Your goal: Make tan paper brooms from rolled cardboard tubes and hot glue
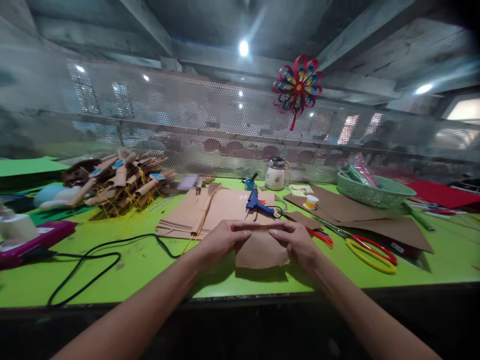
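A piece of brown kraft paper is held between my two hands over the front of the green table. My left hand grips its upper left side, thumb on the near face. On the upper right side my right hand has the same kind of grip, with fingers behind the paper. The upper edge looks folded or rolled, and the lower edge hangs down, slightly uneven. Just beyond my hands lies a blue glue gun on stacked kraft sheets. A rolled paper piece with a frayed end rests on the stack.
Scissors with red and yellow handles lie at right, near a spool and a green basket. Left are bundled paper rolls, a black cable and a purple power strip. A jar stands behind.
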`<state>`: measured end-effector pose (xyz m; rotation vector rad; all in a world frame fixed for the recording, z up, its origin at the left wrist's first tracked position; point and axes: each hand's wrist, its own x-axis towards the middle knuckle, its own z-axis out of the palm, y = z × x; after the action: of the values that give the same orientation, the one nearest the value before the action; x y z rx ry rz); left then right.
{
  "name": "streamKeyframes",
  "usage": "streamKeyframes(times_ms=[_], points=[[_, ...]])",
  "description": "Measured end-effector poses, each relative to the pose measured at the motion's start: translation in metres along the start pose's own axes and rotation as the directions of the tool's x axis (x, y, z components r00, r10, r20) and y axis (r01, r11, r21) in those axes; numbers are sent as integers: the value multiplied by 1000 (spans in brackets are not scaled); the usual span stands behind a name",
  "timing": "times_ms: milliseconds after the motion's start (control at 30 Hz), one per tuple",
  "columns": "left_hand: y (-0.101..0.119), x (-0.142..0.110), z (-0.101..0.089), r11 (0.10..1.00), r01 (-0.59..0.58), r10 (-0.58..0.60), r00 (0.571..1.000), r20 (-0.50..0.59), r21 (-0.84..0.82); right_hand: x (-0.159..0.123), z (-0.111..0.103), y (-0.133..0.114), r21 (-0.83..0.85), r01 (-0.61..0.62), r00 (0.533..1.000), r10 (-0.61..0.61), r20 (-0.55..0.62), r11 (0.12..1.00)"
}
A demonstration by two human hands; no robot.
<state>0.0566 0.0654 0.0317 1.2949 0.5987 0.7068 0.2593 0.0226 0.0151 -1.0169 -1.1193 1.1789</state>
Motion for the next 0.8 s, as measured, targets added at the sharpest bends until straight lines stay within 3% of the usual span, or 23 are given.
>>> streamKeyframes(times_ms=[200, 567, 700, 800], points=[[-2, 3, 1, 1000, 16, -16, 998, -53, -15, -3, 0, 0, 36, -17, 999, 19, -51, 999], [-2, 0, 7, 998, -43, 44, 999, -23, 38, -9, -5, -2, 5, 53, 997, -52, -62, 999], [-1, -3, 7, 998, 22, -20, 999, 25, -53, -12, -3, -3, 62, 75, 997, -73, -36, 995], [-1, -2, 7, 993, 70, -73, 997, -21, -96, -14, -1, -1, -6, 138, 990, -138, -6, 990]])
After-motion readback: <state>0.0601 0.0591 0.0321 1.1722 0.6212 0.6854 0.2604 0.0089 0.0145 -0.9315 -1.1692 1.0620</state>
